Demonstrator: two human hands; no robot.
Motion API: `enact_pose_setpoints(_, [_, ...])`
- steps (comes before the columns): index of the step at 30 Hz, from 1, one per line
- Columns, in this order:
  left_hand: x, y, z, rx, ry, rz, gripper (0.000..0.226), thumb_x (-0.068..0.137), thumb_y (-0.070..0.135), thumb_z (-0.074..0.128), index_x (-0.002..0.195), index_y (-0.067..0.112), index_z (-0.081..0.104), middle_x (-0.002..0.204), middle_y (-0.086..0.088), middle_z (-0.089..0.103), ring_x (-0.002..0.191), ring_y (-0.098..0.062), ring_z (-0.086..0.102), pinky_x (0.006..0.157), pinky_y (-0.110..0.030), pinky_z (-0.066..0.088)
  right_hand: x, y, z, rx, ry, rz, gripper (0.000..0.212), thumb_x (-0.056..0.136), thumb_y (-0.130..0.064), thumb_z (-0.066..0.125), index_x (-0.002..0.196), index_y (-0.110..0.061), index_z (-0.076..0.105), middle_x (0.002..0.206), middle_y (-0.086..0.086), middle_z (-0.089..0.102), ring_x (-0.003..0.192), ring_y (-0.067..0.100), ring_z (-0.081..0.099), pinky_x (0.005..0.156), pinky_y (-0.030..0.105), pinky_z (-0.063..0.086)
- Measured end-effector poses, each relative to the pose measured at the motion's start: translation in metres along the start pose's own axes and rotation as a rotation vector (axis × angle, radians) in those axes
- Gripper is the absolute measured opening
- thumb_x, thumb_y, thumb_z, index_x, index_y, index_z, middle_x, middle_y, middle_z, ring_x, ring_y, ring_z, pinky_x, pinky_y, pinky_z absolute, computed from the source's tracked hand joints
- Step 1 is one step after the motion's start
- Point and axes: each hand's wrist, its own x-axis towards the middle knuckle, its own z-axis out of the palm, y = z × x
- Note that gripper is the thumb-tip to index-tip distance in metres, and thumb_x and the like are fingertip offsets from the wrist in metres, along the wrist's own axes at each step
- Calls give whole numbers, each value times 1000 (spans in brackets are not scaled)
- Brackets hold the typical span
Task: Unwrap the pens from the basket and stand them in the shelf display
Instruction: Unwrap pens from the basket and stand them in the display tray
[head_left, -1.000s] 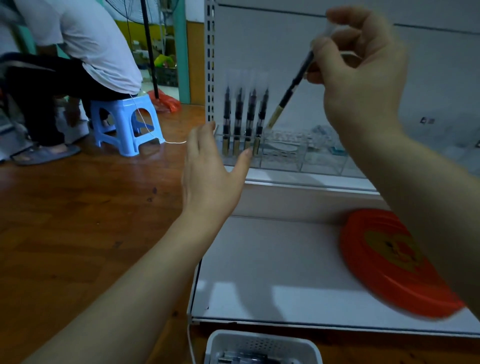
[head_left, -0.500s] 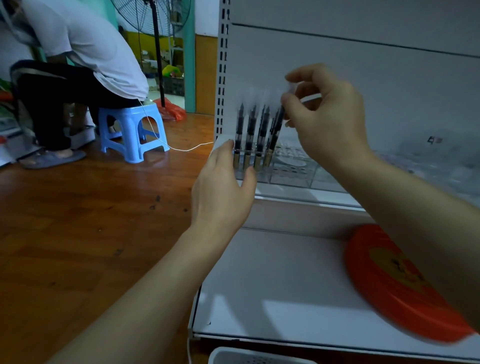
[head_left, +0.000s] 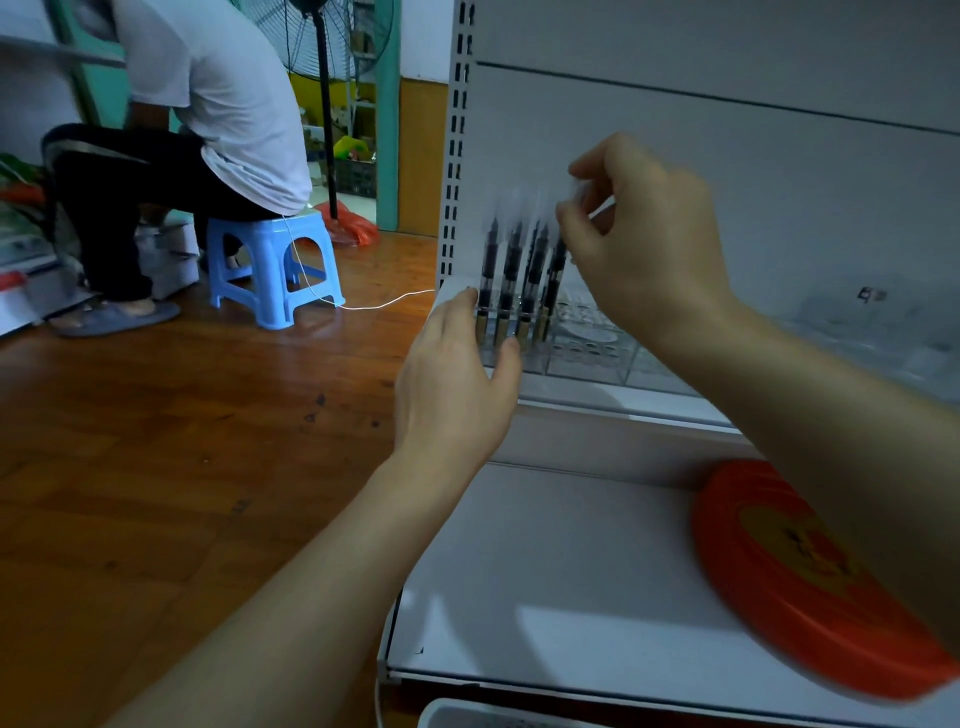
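A: Fingers?
B: Right hand (head_left: 644, 249) is curled, fingertips pinched on the top of a pen (head_left: 554, 280) being lowered into the clear display rack (head_left: 582, 348). Contact point is blurred; seating can't be confirmed. Left hand (head_left: 457, 379) is held flat, fingers straight and together, laid against the rack's near-left corner. Nothing is gripped by it.
A: Pens placed?
B: Four standing pens (head_left: 511, 283) are counted upright in the rack's left end, gold ends down; one more may be hidden behind, blur prevents a firm count. The pinched pen is just right of them, slightly tilted.
A: Left to do?
B: Most rack holes to the right are seen empty. Basket (head_left: 498, 716) is barely in view at the near edge; contents not visible, so the remaining count can't be told. Judged early in the task.
A: Surroundings?
B: Rack is set on the upper shelf (head_left: 613, 397). A red disc (head_left: 810, 582) lies on the lower shelf, right. A seated person on a blue stool (head_left: 270, 265) is noted far left.
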Motion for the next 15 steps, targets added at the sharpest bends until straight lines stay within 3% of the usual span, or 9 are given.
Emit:
enact_pose_setpoints(8, [1, -1, -2, 15, -30, 12, 57, 99, 33, 54, 150, 18, 35, 149, 0, 46, 134, -17, 45, 102, -32, 40, 8, 2, -4, 116, -46, 220, 17, 93, -18, 59, 109, -19, 60, 86, -3, 65, 76, 22, 69, 72, 42, 57])
enact_pose_setpoints(12, [2, -1, -2, 16, -30, 11, 54, 100, 26, 52, 150, 16, 37, 149, 0, 47, 134, -17, 46, 103, -32, 41, 11, 4, -8, 57, -82, 188, 19, 93, -18, 59, 112, -16, 60, 88, 0, 68, 79, 24, 68, 73, 37, 55])
enact_pose_setpoints(15, [2, -1, -3, 14, -30, 13, 53, 100, 23, 52, 150, 16, 37, 148, 0, 47, 133, -17, 46, 102, -31, 41, 8, 1, -7, -58, -146, 89, 22, 95, -17, 58, 116, -13, 61, 88, 1, 70, 83, 24, 65, 68, 29, 43])
